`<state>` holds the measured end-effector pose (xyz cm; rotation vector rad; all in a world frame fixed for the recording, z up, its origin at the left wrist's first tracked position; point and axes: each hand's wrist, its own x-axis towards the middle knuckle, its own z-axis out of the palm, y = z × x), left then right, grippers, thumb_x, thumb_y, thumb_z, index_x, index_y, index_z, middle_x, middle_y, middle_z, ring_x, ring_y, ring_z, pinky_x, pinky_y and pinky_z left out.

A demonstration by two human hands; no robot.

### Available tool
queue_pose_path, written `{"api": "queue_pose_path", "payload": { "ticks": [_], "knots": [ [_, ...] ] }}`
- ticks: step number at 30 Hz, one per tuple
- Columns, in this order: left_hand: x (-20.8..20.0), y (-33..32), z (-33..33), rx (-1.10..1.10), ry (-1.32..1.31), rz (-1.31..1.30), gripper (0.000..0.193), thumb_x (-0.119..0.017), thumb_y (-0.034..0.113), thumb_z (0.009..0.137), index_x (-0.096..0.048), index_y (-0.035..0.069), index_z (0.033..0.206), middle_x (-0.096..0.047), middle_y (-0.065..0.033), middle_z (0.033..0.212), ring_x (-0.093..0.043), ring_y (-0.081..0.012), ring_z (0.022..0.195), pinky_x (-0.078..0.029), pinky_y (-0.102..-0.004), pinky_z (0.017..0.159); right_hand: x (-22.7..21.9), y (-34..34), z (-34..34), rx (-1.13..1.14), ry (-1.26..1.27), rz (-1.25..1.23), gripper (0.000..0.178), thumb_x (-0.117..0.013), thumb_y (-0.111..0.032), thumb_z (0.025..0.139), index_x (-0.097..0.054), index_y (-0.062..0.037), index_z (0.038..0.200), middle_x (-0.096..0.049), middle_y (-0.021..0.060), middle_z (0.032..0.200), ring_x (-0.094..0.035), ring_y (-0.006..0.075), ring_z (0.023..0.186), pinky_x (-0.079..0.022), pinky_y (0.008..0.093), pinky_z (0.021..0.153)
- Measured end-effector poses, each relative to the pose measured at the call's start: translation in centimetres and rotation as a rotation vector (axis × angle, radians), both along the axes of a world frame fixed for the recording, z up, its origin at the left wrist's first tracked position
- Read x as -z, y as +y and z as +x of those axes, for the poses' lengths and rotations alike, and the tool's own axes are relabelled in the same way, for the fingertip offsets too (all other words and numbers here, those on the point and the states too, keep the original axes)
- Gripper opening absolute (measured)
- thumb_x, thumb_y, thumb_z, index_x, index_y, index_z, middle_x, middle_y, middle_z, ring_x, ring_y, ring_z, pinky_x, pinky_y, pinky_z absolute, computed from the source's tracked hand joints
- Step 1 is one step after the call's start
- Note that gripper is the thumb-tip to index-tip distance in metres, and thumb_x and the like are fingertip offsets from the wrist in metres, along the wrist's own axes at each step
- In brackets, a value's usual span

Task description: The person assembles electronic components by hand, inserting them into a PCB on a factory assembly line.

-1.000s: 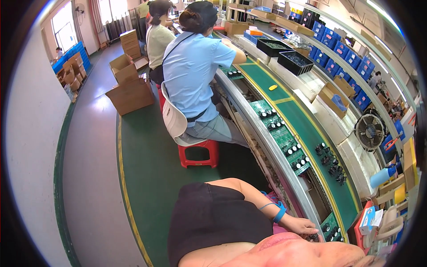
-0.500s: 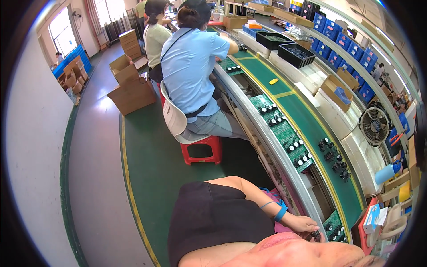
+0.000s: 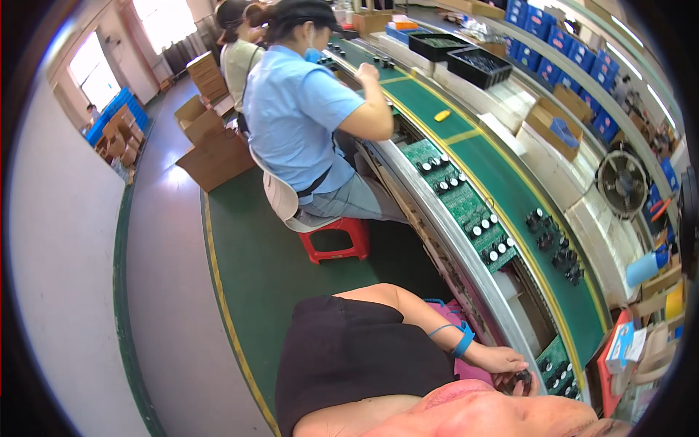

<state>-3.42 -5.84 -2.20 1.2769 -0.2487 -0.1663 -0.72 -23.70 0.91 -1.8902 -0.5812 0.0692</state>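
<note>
My left hand [image 3: 501, 362], with a blue band [image 3: 463, 341] at its wrist, is closed around a small black part [image 3: 523, 376] at the front edge of the line. The fingers of my right hand [image 3: 536, 384] press against the same part; most of that hand is hidden. Just beyond both hands, a green circuit board [image 3: 555, 364] carries black parts and round white-topped ones. Farther up the rail lie more green boards [image 3: 466, 210] with similar pieces. Loose black parts [image 3: 564, 256] are grouped on the green conveyor belt [image 3: 520, 182].
A metal rail [image 3: 444, 226] edges the line. To the left, a co-worker in a blue shirt [image 3: 291, 109] sits on a red stool [image 3: 335, 240], one hand raised. Past the belt stand a fan [image 3: 621, 183], black bins [image 3: 479, 67] and a blue bottle [image 3: 644, 269]. Cardboard boxes [image 3: 218, 156] stand on the floor.
The co-worker has turned and raised a hand off the line. My fingers have shifted around the black part, which now shows more between them. The whole view has tilted slightly.
</note>
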Motion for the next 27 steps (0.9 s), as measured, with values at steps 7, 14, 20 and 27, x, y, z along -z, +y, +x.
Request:
{"api": "queue_pose_path", "payload": {
  "ticks": [7, 14, 20, 27],
  "knots": [
    [-0.7, 1.6, -0.2, -0.032, 0.03, -0.042, 0.036, -0.04, 0.037, 0.102, -0.051, 0.003, 0.096, -0.058, -0.0052, 0.08, -0.06, -0.0113, 0.069, -0.051, -0.0268, 0.062, -3.4, 1.4, 1.1, -0.106, 0.082, 0.019, 0.027, -0.065, 0.005, 0.078, -0.062, 0.0051, 0.104, -0.06, 0.0121, 0.11, -0.059, 0.0211, 0.101, -0.048, 0.0294, 0.086],
    [-2.4, 2.7, 1.4, 0.082, 0.12, -0.038, 0.041, -0.034, 0.037, 0.103, -0.053, 0.001, 0.103, -0.061, -0.0072, 0.087, -0.059, -0.012, 0.077, -0.048, -0.0267, 0.073, -5.7, 1.7, 3.7, -0.206, 0.033, -0.067, 0.036, -0.066, 0.003, 0.072, -0.066, -0.002, 0.107, -0.063, 0.0093, 0.106, -0.061, 0.0133, 0.079, -0.05, 0.0239, 0.069],
    [-2.0, 2.1, 2.9, -0.17, -0.121, 0.279, 0.022, -0.054, 0.021, 0.097, -0.052, 0.0, 0.105, -0.062, -0.0119, 0.083, -0.062, -0.0192, 0.075, -0.048, -0.0282, 0.071, -6.9, -0.6, 7.9, -0.13, -0.281, -0.248, 0.032, -0.064, 0.0, 0.075, -0.065, -0.0023, 0.107, -0.064, 0.0126, 0.106, -0.063, 0.0269, 0.097, -0.051, 0.0333, 0.085],
    [-0.3, 3.5, 5.2, -0.385, -0.75, 0.773, 0.025, -0.066, 0.004, 0.076, -0.057, 0.003, 0.099, -0.06, -0.0117, 0.094, -0.059, -0.029, 0.093, -0.046, -0.0388, 0.077, -4.4, -0.5, 14.8, -0.076, -0.25, -0.632, 0.031, -0.066, -0.006, 0.079, -0.064, -0.0038, 0.11, -0.063, 0.0122, 0.113, -0.06, 0.0301, 0.104, -0.048, 0.0375, 0.09]
  ]
}}
